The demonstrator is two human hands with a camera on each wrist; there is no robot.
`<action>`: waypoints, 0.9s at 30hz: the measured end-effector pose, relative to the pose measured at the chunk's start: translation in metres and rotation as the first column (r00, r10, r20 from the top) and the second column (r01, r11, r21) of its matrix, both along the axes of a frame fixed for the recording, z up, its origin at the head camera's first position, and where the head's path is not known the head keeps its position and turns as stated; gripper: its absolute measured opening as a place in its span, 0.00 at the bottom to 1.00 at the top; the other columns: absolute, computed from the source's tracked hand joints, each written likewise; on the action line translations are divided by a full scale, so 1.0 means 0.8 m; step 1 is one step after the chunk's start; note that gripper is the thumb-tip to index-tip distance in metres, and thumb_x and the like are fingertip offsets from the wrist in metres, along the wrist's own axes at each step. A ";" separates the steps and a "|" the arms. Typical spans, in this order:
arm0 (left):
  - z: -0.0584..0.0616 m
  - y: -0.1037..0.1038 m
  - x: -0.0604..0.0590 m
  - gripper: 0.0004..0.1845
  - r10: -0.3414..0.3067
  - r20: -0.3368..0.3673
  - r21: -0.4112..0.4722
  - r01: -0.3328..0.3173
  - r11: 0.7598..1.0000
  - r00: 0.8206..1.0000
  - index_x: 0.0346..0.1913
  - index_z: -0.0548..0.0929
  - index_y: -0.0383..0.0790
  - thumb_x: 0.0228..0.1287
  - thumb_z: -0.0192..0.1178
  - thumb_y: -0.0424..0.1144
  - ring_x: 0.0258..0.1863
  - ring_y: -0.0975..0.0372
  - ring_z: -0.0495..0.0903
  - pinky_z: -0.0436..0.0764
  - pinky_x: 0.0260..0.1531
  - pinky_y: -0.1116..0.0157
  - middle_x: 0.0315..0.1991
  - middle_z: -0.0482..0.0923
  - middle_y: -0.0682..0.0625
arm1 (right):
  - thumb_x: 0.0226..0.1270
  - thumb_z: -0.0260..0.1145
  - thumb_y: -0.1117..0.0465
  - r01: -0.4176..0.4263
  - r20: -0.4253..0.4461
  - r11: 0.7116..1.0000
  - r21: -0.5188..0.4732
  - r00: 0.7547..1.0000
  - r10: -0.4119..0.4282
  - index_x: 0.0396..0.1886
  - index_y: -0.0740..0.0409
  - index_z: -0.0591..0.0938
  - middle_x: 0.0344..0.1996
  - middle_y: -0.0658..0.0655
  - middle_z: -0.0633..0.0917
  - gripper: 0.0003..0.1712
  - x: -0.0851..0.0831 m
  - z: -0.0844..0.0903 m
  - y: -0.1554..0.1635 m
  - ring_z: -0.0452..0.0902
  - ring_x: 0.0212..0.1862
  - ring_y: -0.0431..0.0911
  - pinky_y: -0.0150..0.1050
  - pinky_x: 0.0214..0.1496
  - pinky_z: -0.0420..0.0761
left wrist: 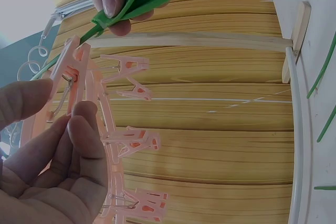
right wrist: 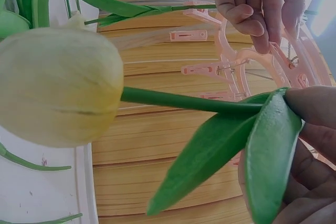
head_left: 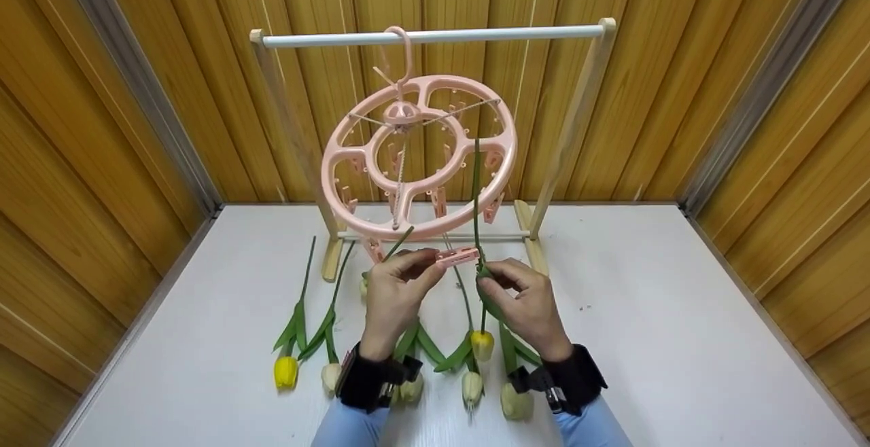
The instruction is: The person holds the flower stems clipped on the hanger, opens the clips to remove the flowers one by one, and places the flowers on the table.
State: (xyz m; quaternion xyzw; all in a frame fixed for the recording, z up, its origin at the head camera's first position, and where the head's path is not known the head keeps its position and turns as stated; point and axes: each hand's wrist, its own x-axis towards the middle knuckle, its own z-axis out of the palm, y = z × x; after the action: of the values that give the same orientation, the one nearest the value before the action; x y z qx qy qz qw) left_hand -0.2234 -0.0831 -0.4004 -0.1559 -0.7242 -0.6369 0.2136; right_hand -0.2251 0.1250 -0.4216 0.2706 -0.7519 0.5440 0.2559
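My left hand (head_left: 394, 294) pinches a pink clothespin (head_left: 459, 257) by its handle ends, between thumb and fingers. That clothespin hangs from a pink round drying hanger (head_left: 506, 140). In my right hand (head_left: 529, 306) is an artificial tulip (head_left: 482, 346), head down, gripped at its green leaves. Its stem (head_left: 476, 195) rises past the hanger's right front edge. In the left wrist view the clothespin's tips (left wrist: 76, 45) lie against or around the stem; I cannot tell whether they clamp it. The right wrist view shows the pale yellow bloom (right wrist: 58, 87) up close.
A wooden stand with a white rod (head_left: 503, 32) carries the hanger by its hook (head_left: 408, 53). Another tulip (head_left: 401, 242) hangs at the hanger's front left. On the white table (head_left: 646, 338) lie a yellow tulip (head_left: 286, 372) and several paler ones. Wood-patterned walls enclose the table.
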 end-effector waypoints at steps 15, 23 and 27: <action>0.002 0.001 0.002 0.11 0.019 -0.024 -0.009 -0.019 1.000 1.000 0.46 0.91 0.32 0.62 0.74 0.33 0.34 0.60 0.85 0.80 0.38 0.69 0.39 0.89 0.42 | 0.66 0.71 0.73 0.028 -0.020 0.999 0.023 0.999 -0.028 0.45 0.62 0.89 0.35 0.57 0.88 0.10 0.001 -0.001 0.005 0.83 0.35 0.42 0.29 0.40 0.81; 0.001 0.001 0.002 0.12 0.003 -0.023 0.013 -0.003 1.000 1.000 0.47 0.91 0.31 0.62 0.73 0.32 0.35 0.60 0.86 0.80 0.38 0.69 0.39 0.89 0.41 | 0.64 0.71 0.75 0.030 -0.022 0.999 0.019 0.999 -0.030 0.44 0.61 0.90 0.35 0.56 0.89 0.11 0.001 0.000 0.008 0.83 0.35 0.42 0.29 0.39 0.81; 0.000 0.001 0.001 0.12 -0.006 -0.028 0.035 0.007 0.999 1.000 0.48 0.90 0.30 0.62 0.73 0.31 0.35 0.60 0.86 0.81 0.37 0.69 0.40 0.89 0.40 | 0.64 0.71 0.74 0.032 -0.016 0.999 0.020 0.999 -0.032 0.44 0.62 0.90 0.35 0.56 0.88 0.11 0.001 0.000 0.011 0.83 0.35 0.42 0.29 0.39 0.81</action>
State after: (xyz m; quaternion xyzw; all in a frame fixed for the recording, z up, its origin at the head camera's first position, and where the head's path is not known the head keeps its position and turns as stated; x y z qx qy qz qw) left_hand -0.2226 -0.0824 -0.4002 -0.1634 -0.7094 -0.6480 0.2240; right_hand -0.2243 0.1339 -0.4213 0.2652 -0.7595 0.5302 0.2678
